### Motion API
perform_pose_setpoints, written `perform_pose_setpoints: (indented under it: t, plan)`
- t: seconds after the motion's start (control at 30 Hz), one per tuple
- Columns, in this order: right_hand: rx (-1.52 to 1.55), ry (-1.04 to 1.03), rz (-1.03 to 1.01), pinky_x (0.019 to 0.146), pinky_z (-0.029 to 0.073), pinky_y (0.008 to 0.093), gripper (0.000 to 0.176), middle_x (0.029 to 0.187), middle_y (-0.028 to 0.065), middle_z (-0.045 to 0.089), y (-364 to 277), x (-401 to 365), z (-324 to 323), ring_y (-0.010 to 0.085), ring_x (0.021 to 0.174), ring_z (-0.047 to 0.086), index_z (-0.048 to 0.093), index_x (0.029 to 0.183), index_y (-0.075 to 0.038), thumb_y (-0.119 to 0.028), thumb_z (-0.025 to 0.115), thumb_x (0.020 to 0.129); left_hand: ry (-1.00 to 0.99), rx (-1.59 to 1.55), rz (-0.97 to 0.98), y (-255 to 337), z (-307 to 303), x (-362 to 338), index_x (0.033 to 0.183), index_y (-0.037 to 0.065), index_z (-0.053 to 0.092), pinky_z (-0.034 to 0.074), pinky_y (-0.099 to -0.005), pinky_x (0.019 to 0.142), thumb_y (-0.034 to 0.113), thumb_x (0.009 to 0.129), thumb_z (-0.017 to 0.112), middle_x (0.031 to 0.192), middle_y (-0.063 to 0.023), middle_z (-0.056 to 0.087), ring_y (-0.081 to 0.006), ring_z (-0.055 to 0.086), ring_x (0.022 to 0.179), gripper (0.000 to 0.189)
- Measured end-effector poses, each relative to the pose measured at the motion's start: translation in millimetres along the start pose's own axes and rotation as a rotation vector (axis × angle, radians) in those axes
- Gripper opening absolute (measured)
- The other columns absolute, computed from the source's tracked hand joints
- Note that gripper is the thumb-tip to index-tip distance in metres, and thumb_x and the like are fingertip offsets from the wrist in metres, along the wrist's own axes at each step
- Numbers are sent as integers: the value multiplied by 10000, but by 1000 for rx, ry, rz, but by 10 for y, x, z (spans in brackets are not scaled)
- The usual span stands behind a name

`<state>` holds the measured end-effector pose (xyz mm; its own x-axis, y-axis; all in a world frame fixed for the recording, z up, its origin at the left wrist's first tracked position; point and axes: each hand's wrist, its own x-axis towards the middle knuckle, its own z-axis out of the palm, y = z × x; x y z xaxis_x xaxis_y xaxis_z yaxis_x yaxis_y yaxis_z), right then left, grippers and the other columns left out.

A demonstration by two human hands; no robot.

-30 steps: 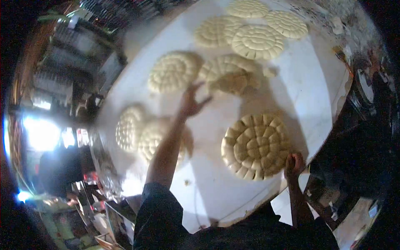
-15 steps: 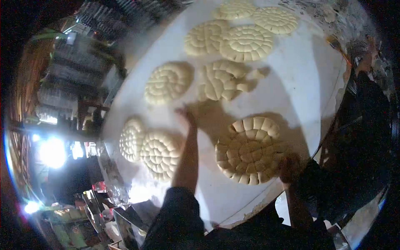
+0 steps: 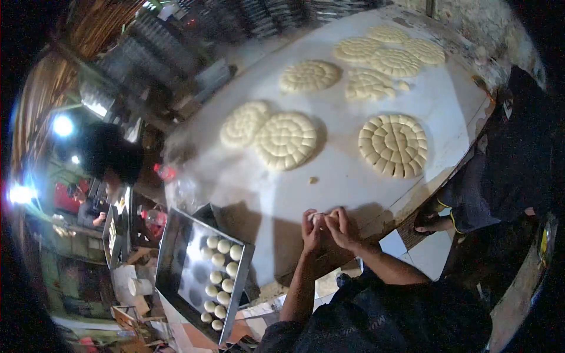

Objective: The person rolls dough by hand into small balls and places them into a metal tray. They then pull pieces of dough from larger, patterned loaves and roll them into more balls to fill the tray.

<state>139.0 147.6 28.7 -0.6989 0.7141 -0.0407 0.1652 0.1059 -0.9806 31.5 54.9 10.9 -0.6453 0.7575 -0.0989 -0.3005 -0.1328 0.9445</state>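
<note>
My left hand point(image 3: 311, 232) and my right hand point(image 3: 342, 229) are close together over the table's near edge. Their fingers are closed on a small pale piece of dough point(image 3: 318, 216), which they partly cover. Beyond them, a tiny scrap of dough point(image 3: 313, 180) lies on the white table point(image 3: 347, 153). The nearest cut dough round point(image 3: 393, 146) sits ahead to the right, scored into many wedges. Two more rounds touch each other at the left, a scored one point(image 3: 286, 141) and a smaller one point(image 3: 245, 125).
Farther back lie a single round point(image 3: 309, 76), a partly broken-up round point(image 3: 368, 85) and a cluster of several rounds point(image 3: 395, 62). A metal tray point(image 3: 246, 276) with rows of dough balls stands at the left. Someone in dark clothing point(image 3: 500, 159) is at the right edge.
My left hand has drawn back from over the table, and my right hand has left the nearest round. Both now meet around a dough piece. The view has shifted, bringing the tray in.
</note>
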Motion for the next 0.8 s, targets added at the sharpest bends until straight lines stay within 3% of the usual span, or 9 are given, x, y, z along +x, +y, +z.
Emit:
perform_pose_setpoints:
  t: [0.07,0.13,0.17,0.23,0.37,0.43,0.67,0.73,0.8]
  plan:
    - [16,121,-107,715,479,401,373,811,79,581,-157,-36,285,229,790,595,512,1038,-52,-376,640,902,146,110,138,200,-40,-225,1086,100,495,465,-286,826,268,966,592,985,-44,615,-137,570,913,228]
    - [28,236,-182,694,473,388,382,802,67,571,-79,-79,319,218,775,586,505,1026,-53,-386,643,900,176,-662,9,556,-76,-580,1060,74,524,464,-279,786,253,965,599,937,-22,597,-125,553,860,216]
    - [16,277,-187,691,471,371,362,804,63,562,18,-1,244,208,784,578,500,1016,-53,-359,651,897,196,-676,-7,563,-209,-673,1060,74,524,464,-279,786,253,965,599,937,-22,597,-125,553,860,216]
    - [61,372,-156,690,462,339,323,806,63,543,150,147,-72,185,797,555,496,1003,-55,-304,665,886,243,124,125,527,-427,-757,1001,50,555,454,-356,787,235,905,674,921,-32,582,-179,543,843,240]
    - [173,309,-139,729,462,375,256,824,95,524,253,198,-983,215,784,535,526,982,-41,-206,664,842,223,806,181,445,-527,-1050,985,44,568,444,-388,799,236,860,705,907,-62,586,-223,548,854,267]
    - [-684,-265,-743,797,424,418,197,814,76,516,354,328,-1364,252,821,496,546,917,-39,-188,623,813,152,1040,138,600,-598,-1079,977,42,574,439,-404,805,236,838,721,899,-78,588,-244,550,859,281]
    - [-795,-205,-715,909,418,474,245,980,173,553,-80,1149,-767,346,976,495,595,876,-14,-234,612,773,429,1185,404,558,-233,358,948,32,595,422,-460,825,237,760,776,875,-131,595,-320,559,877,333]
    - [-677,-159,-807,968,425,475,262,945,169,583,160,884,-400,370,922,529,599,887,-3,-241,607,777,361,910,245,501,181,364,940,41,607,423,-460,823,229,779,754,890,-134,605,-349,560,870,288]
    - [-579,-399,-887,971,446,472,226,877,148,599,-68,553,-583,349,855,566,605,844,-6,-205,615,738,177,1292,356,-16,72,81,956,51,611,428,-456,815,267,800,729,905,-145,614,-355,567,863,291]
